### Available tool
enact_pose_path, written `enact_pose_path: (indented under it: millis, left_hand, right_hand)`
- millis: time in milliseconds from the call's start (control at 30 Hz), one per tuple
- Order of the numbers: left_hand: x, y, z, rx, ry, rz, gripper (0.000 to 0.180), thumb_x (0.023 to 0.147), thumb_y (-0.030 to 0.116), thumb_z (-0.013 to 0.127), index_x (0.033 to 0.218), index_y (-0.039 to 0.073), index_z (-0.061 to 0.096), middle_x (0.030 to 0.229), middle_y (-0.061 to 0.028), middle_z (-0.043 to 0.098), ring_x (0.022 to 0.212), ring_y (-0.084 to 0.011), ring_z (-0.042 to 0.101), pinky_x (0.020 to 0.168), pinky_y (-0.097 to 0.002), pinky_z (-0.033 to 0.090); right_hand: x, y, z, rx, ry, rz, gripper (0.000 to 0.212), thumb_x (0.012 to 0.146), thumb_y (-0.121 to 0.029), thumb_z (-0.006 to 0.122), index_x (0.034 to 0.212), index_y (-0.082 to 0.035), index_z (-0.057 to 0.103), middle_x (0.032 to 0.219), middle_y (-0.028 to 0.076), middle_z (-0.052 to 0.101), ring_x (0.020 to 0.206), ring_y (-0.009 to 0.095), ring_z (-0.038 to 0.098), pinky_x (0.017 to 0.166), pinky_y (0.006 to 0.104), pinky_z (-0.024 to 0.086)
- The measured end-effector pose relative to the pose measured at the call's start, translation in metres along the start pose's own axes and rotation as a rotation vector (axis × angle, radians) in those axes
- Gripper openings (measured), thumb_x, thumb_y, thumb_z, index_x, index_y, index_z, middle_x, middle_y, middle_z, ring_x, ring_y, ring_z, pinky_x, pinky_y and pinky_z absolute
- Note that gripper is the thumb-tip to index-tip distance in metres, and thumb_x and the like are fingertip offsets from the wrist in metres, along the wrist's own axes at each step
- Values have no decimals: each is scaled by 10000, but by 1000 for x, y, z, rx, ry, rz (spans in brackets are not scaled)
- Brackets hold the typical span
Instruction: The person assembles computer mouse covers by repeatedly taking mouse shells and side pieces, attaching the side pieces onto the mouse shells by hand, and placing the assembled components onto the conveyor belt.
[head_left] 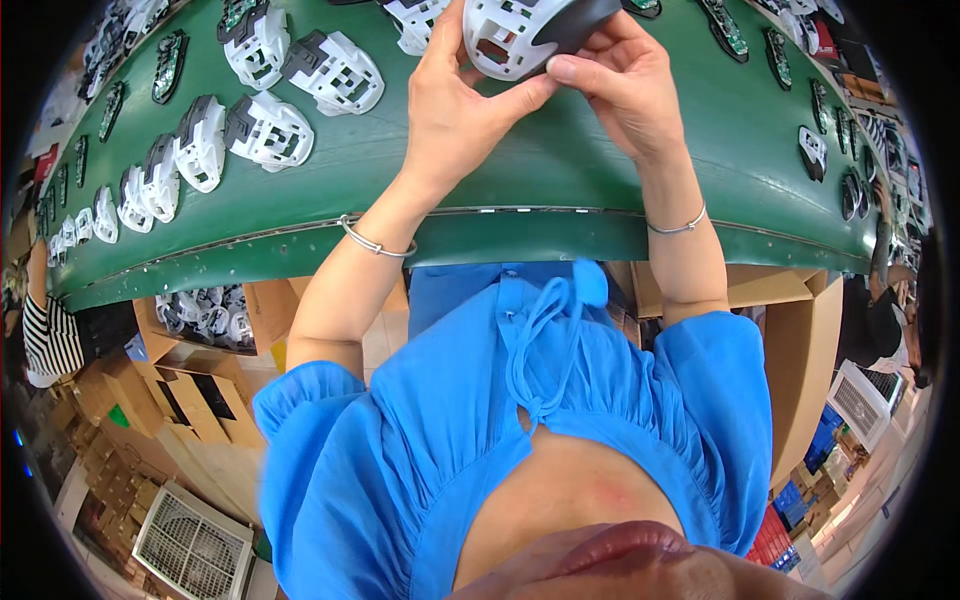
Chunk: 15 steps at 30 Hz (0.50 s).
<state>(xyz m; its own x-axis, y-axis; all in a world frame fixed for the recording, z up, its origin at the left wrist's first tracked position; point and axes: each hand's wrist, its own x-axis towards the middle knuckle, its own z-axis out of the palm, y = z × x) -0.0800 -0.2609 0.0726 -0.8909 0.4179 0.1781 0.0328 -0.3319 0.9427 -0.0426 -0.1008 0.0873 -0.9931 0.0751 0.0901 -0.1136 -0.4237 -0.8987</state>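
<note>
Both of my hands hold one curved plastic housing at the top edge over the green work surface. Its white frame has square cutouts, and a dark smooth cover forms its right side. My left hand grips it from the left, thumb pressed at its lower edge. From the right, my right hand closes on the dark part, its thumb meeting the left thumb. The picture's edge cuts off the top of the housing. Similar white-and-black housings lie to the left of my hands.
Green circuit boards and more housings line the curved green conveyor belt. A single housing lies at the right. Below the edge stand a carton of parts and an open carton. Other people sit at both sides.
</note>
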Motion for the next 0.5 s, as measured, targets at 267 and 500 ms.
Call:
enact_pose_path:
  millis: [267, 500]
  left_hand:
    - [2, 3, -11, 26, -75, -29, 748, 719, 27, 810, 1356, -23, 422, 1240, -104, 565, 1117, -169, 571, 959, -302, 473]
    - [-1, 3, -20, 123, -47, -99, 570, 705, 12, 808, 1218, -18, 563, 1084, -69, 654, 963, -132, 626, 862, -267, 507]
  right_hand:
    - [4, 1, -9, -7, -11, 129, 478, 746, 106, 713, 1197, 11, 586, 1113, 107, 666, 975, 177, 656, 881, 310, 540]
    - [4, 6, -15, -71, -55, 144, 429, 793, 28, 705, 1196, 25, 558, 1071, 111, 664, 952, 181, 654, 852, 313, 544]
